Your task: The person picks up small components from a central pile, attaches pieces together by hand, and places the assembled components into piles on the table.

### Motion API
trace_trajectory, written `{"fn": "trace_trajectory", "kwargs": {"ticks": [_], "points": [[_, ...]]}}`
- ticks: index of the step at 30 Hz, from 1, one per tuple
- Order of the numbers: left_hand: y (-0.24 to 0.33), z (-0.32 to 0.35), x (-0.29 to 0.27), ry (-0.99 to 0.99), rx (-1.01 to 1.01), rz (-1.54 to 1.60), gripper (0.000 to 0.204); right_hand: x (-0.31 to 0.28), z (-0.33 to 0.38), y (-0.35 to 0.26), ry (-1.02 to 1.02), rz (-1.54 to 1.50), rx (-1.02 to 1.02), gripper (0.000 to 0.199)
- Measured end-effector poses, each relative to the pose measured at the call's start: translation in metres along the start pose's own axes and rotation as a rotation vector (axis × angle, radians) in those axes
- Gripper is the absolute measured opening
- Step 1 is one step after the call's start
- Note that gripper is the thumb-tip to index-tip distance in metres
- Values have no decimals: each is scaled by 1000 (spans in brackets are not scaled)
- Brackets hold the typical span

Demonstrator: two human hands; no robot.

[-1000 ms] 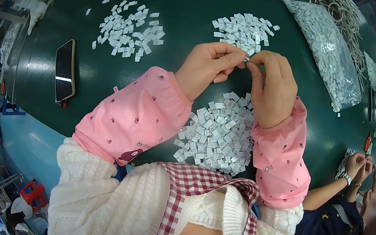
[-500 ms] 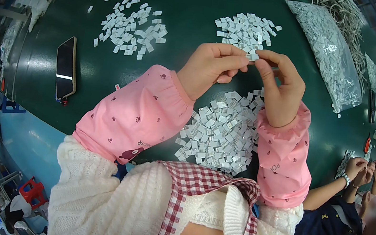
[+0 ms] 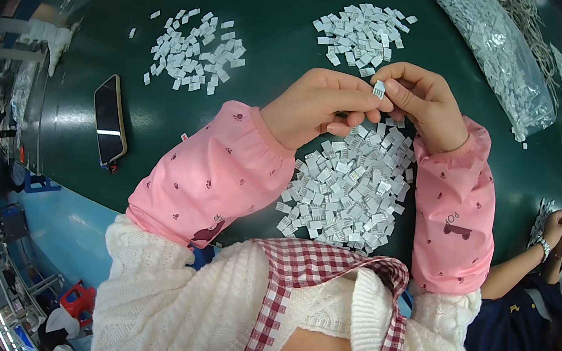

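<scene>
Both hands meet above a green table (image 3: 266,23). My left hand (image 3: 319,105) and my right hand (image 3: 424,102) pinch one small white ribbed piece (image 3: 379,89) between their fingertips. Directly beneath the hands lies a large pile of the same white pieces (image 3: 351,185). A second pile (image 3: 362,32) sits just beyond the hands, and a third pile (image 3: 194,55) is spread out to the far left. Pink patterned sleeve covers wrap both forearms.
A dark phone (image 3: 111,119) lies face up at the left near the table edge. A long clear plastic bag of white parts (image 3: 499,55) stretches along the upper right. A co-worker's hands (image 3: 561,229), with a wristwatch, work at the right edge.
Both hands have shifted slightly toward the far pile, and the small white piece now stands upright between the fingertips. The piles and phone have not moved.
</scene>
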State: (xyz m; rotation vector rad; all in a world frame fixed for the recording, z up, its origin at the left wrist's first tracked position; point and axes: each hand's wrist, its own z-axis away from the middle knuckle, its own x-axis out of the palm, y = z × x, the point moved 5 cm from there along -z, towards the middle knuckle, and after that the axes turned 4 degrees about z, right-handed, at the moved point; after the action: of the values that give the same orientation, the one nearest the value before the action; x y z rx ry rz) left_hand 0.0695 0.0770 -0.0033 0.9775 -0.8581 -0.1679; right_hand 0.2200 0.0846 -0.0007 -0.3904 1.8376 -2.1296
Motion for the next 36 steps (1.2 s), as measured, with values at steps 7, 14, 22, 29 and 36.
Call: {"fn": "trace_trajectory", "kwargs": {"ticks": [7, 14, 22, 29, 36], "points": [[0, -2, 6, -3, -29, 28, 31, -3, 1, 8, -98, -165, 18, 19], [1, 0, 7, -8, -21, 119, 33, 0, -1, 11, -166, -290, 19, 22], [3, 1, 8, -25, -14, 108, 37, 3, -1, 11, -204, -400, 54, 22], [4, 0, 8, 3, -10, 111, 36, 2, -2, 15, -210, -422, 50, 22], [-1, 0, 5, 108, -11, 184, 35, 7, 2, -7, -71, -135, -14, 20]]}}
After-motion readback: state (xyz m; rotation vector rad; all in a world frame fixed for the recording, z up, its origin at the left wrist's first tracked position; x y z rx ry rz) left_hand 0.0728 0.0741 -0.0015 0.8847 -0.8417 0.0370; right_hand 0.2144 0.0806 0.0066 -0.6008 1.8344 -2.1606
